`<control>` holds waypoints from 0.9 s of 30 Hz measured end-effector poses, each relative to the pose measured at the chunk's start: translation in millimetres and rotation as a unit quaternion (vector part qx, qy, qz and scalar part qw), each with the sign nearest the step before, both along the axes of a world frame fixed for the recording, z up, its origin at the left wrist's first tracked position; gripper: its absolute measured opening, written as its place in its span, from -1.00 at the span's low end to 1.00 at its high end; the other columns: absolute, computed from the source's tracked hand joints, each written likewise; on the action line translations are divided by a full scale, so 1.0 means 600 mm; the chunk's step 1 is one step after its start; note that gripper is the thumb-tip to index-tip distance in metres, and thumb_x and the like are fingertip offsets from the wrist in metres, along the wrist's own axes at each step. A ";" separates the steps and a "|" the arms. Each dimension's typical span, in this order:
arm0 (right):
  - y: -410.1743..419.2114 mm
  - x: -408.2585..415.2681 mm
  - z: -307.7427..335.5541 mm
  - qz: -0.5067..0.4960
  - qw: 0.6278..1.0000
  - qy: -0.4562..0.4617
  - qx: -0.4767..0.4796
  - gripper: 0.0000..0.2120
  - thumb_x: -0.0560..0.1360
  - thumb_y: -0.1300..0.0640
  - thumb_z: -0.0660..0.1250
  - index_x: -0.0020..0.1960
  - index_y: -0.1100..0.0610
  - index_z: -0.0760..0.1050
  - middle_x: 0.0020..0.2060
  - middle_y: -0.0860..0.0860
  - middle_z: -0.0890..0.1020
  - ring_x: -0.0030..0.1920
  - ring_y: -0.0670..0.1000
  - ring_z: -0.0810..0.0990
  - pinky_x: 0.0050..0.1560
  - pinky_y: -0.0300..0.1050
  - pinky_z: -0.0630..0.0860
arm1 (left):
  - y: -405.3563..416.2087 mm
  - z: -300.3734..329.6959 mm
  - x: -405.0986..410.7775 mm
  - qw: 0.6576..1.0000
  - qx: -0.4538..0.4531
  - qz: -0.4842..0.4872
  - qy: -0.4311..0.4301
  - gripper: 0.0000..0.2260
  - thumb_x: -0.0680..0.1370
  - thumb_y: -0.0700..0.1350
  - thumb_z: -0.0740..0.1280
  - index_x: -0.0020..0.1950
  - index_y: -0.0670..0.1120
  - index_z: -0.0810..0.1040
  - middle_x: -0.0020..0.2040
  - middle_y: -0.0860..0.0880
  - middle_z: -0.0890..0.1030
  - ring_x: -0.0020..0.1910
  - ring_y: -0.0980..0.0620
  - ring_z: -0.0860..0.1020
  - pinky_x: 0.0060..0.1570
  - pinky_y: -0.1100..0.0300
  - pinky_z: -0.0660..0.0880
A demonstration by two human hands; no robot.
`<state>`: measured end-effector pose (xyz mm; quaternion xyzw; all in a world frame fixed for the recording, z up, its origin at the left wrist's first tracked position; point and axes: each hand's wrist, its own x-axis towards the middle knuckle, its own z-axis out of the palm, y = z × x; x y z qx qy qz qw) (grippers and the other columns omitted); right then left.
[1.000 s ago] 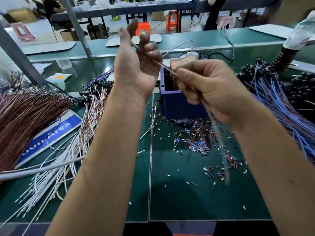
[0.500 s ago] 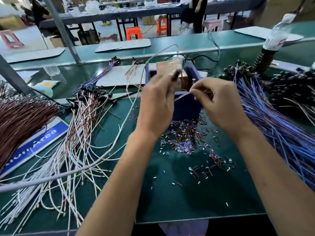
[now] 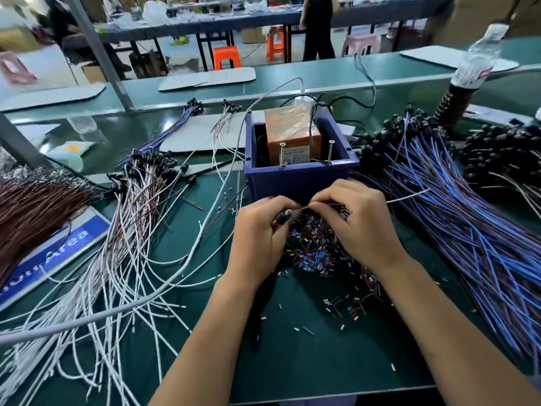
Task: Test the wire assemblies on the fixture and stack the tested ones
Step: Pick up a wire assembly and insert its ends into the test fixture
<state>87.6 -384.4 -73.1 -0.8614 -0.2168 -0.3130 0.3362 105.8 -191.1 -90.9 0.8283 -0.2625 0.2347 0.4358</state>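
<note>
Holding one thin wire assembly (image 3: 407, 196) between them, the two hands work close together just in front of the blue plastic box (image 3: 301, 177). The left hand (image 3: 257, 238) has its fingers curled around the dark, rounded end of the assembly, and the right hand (image 3: 360, 227) pinches the wire with thumb and fingertips pressed together. From the right hand the pale, twisted wire runs out to the right, over the blue pile.

The box is square with thick walls. Inside it stands an orange block (image 3: 289, 139) wrapped in shiny clear film, and two metal screws (image 3: 331, 152) rise upright near its front wall. Thin cables go out from the back of the box.

Under the hands, many short cut pieces of tube (image 3: 316, 253), blue, brown and white, lie scattered on the dark green mat (image 3: 322, 361), which looks smooth and flat.

On the left, a loose fan of white and pinkish wires (image 3: 123, 259) with small black heads lies spread on the mat. Further left is a dense bundle of brown wires (image 3: 32, 212), partly over a blue sign (image 3: 55, 256) with white letters. On the right, a thick heap of blue and violet wires (image 3: 468, 244) with black heads lies just beside the box. A clear plastic bottle (image 3: 477, 60) stands at the far right.
</note>
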 end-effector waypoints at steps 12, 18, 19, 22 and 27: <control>-0.001 -0.003 0.003 -0.053 0.996 -0.059 0.028 -0.90 0.57 0.16 0.50 -0.09 0.18 0.71 -0.18 -0.04 0.65 -0.06 0.03 0.51 -0.02 0.01 0.51 | -0.010 0.001 -0.002 1.000 -0.025 -0.015 0.010 -0.96 0.57 -0.23 0.46 -0.05 -0.10 0.69 -0.18 0.07 0.67 -0.18 0.07 0.63 -0.18 0.05 0.54; -0.004 -0.004 0.005 -0.109 0.988 -0.085 0.062 -0.88 0.59 0.20 0.47 -0.10 0.21 0.68 -0.18 0.01 0.64 -0.07 0.07 0.53 -0.03 -0.01 0.49 | -0.009 -0.002 0.002 1.000 -0.024 -0.009 0.005 -0.89 0.53 -0.29 0.47 -0.08 -0.08 0.68 -0.22 0.10 0.64 -0.23 0.12 0.59 -0.21 0.13 0.51; -0.010 -0.004 0.006 -0.130 0.983 -0.088 0.091 -0.87 0.61 0.20 0.45 -0.10 0.21 0.66 -0.18 0.01 0.64 -0.08 0.07 0.52 -0.05 0.00 0.48 | -0.006 -0.004 0.004 1.000 -0.026 0.001 0.007 -0.87 0.52 -0.31 0.47 -0.10 -0.08 0.67 -0.24 0.09 0.64 -0.25 0.12 0.57 -0.23 0.12 0.51; -0.027 -0.004 0.008 -0.134 0.977 -0.079 0.144 -0.89 0.60 0.24 0.43 -0.10 0.22 0.63 -0.19 0.01 0.62 -0.13 0.06 0.55 -0.10 0.01 0.51 | 0.001 -0.005 0.006 0.996 -0.081 0.028 0.029 -0.93 0.56 -0.22 0.45 -0.12 -0.10 0.67 -0.29 0.05 0.64 -0.29 0.01 0.59 -0.24 0.04 0.52; -0.001 -0.011 0.001 0.017 0.990 0.012 0.142 -0.66 0.61 -0.01 0.44 -0.27 0.14 0.64 -0.35 -0.05 0.61 -0.32 -0.02 0.59 -0.29 -0.09 0.47 | -0.010 0.001 0.000 0.982 -0.173 0.023 0.071 -0.91 0.59 -0.20 0.44 -0.10 -0.06 0.69 -0.26 0.07 0.67 -0.25 0.05 0.64 -0.18 0.19 0.56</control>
